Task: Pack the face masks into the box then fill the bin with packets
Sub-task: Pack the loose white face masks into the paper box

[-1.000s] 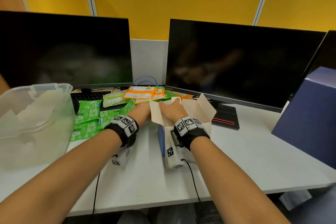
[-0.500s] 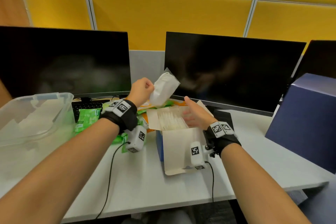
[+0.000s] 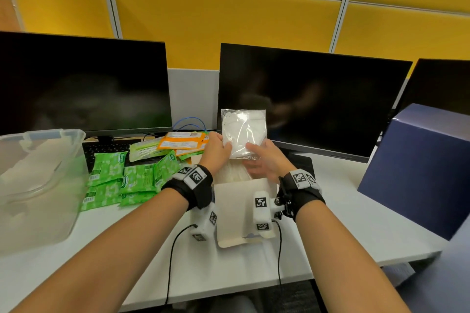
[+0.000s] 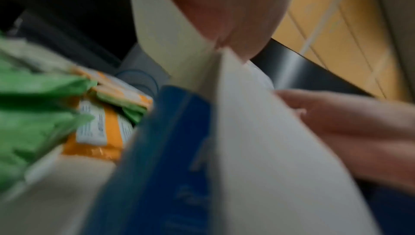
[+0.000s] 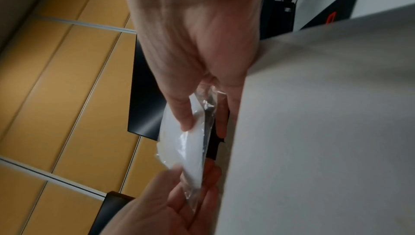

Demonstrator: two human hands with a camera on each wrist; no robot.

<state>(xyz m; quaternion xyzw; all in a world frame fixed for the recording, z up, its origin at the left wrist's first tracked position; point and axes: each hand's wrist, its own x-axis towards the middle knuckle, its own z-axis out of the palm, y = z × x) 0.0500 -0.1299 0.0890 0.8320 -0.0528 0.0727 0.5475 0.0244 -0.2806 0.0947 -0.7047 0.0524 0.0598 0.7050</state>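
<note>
A white face mask in a clear wrapper (image 3: 244, 132) stands upright above the open cardboard box (image 3: 241, 208) at the desk's middle. My left hand (image 3: 216, 152) pinches its lower left corner and my right hand (image 3: 264, 157) pinches its lower right corner. The right wrist view shows the wrapped mask (image 5: 191, 143) edge-on between the fingers of both hands. More white masks (image 3: 232, 173) lie inside the box. Green packets (image 3: 122, 180) and orange packets (image 3: 183, 142) lie left of the box. The clear plastic bin (image 3: 38, 185) stands at the far left.
Two dark monitors (image 3: 305, 99) stand behind the box. A keyboard (image 3: 106, 146) sits under the left one. A large dark blue box (image 3: 417, 165) fills the right of the desk. A black pad (image 3: 300, 160) lies behind my right hand. Wrist camera cables trail over the front edge.
My left hand pulled a wrapped mask up from the box and held it alone. It has since come down and turned flat toward me, and my right hand has joined to hold it.
</note>
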